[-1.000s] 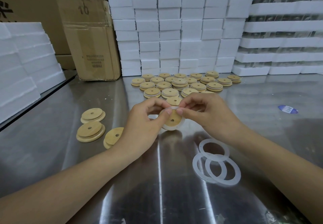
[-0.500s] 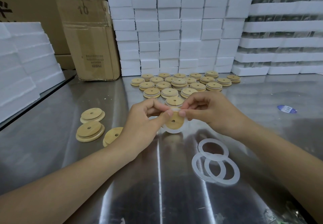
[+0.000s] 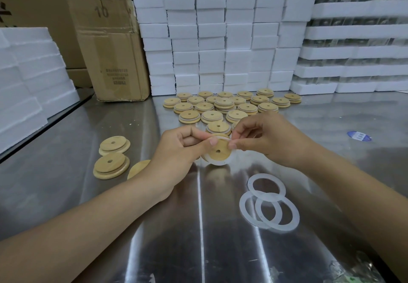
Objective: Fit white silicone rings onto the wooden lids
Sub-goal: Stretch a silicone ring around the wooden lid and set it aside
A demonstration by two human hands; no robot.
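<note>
Holding a round pale wooden lid with a centre hole (image 3: pixel 218 151) on edge, just above the brushed steel table (image 3: pixel 154 249), dead centre of view. Tilted face-to-camera, likely for checking the seat.

Pinching its 10 o'clock rim with left hand (image 3: pixel 176 157), fingers curled, thumb tip on the face. Presumably bracing against the pull from the other side.

Pinching the translucent white silicone ring (image 3: pixel 217 163) at the lid's 1 o'clock edge with right hand (image 3: pixel 269 137), thumb and forefinger closed on it. Looks like working the last arc over the rim. Seated round the lower half, 4 to 8 o'clock. Not yet down at the top, by the look of it.

Parked at 4 o'clock of the hands: three loose flat white silicone rings (image 3: pixel 268 207), overlapping, near the right hand, probably for quick pickup.

At 9 o'clock: bare round wooden lids (image 3: pixel 111 159), stepped side up, no rings. Apparently the input pile.

At 12 o'clock: rows of stacked wooden lids (image 3: pixel 229 106), seemingly ringed. Probably the done batch, kept well apart from the bare ones.

Behind those: stacked white foam blocks (image 3: pixel 220 28), plus a brown cardboard box (image 3: pixel 110 51) at 11 o'clock.
</note>
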